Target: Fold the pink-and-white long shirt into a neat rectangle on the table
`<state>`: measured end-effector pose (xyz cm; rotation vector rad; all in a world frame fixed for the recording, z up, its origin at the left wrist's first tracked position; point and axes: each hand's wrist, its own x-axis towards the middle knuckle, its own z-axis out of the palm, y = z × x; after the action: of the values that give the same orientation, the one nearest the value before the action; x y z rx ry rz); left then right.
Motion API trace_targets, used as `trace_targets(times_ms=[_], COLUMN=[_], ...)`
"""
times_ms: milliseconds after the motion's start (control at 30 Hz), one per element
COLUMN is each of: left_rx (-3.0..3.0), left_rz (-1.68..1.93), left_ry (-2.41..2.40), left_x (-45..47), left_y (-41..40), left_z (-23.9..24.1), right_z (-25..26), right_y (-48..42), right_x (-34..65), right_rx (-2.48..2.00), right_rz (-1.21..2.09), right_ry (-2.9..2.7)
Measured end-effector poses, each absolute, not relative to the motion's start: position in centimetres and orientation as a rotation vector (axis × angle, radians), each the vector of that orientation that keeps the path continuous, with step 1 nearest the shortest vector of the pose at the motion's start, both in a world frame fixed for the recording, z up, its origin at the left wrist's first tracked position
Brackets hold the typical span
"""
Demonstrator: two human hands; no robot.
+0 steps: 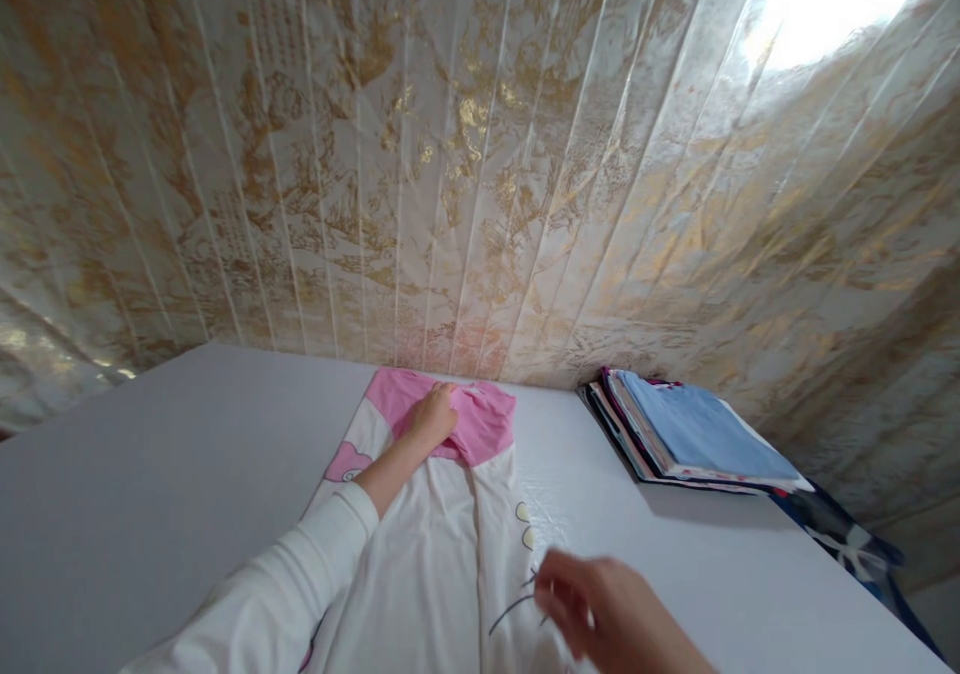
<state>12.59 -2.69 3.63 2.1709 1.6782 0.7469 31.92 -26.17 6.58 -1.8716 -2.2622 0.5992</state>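
Note:
A white garment with a pink end [420, 554] lies lengthwise in front of me, pink end farthest away. Cartoon prints show along its sides, and a long crease or edge runs down its white part. My left hand [435, 416] rests on the pink cloth, its fingers bent into the fabric, which bunches around them. Over the garment's near right side hovers my right hand [589, 599], blurred, with loosely curled fingers and a small gap between them. No cloth is visible in that hand. The garment's near end runs out of view at the bottom.
A stack of folded clothes [705, 429], light blue on top, sits at the right on the white table [187, 474]. Dark blue patterned cloth [847, 544] hangs by the table's right edge. Behind stands a shiny gold-patterned curtain [450, 174].

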Motion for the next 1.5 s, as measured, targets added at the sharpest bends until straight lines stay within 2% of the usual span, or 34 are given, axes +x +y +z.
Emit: trace_targets(times_ms=[200, 333, 533, 767, 967, 1067, 1133, 1233, 1500], left_rx=[2.379, 2.615, 2.59, 2.731, 2.703, 2.614, 2.509, 2.358, 2.26], left_rz=[0.766, 0.413, 0.147, 0.151, 0.222, 0.39, 0.483, 0.526, 0.613], left_ry=[1.681, 1.05, 0.909, 0.86, 0.828, 1.019, 1.442, 1.81, 1.94], left_x=[15.0, 17.2, 16.6, 17.5, 17.8, 16.5, 15.0, 12.8, 12.8], left_y=[-9.5, -15.0, -17.0, -16.7, -16.4, -13.3, -9.6, -3.8, 1.7], left_z=[5.0, 4.0, 2.5, -1.0, -0.4, 2.3, 4.0, 5.2, 2.8], right_z=[6.5, 4.7, 3.6, 5.7, 3.4, 2.8, 2.8, 2.7, 1.0], right_y=[-8.7, -1.6, 2.8, 5.9, 5.3, 5.0, 5.0, 5.1, 5.4], right_x=[37.4, 37.5, 36.4, 35.1, 33.4, 33.7, 34.2, 35.3, 36.3], right_rx=[-1.917, -1.892, -1.878, -1.999, -2.118, -2.086, -2.013, -1.887, -1.655], right_rz=[0.328, 0.234, 0.161, -0.108, -0.143, -0.082, 0.0, 0.151, 0.44], right_ry=[-2.034, -2.081, -2.267, -2.326, -2.332, -2.305, -2.303, -2.273, -2.009])
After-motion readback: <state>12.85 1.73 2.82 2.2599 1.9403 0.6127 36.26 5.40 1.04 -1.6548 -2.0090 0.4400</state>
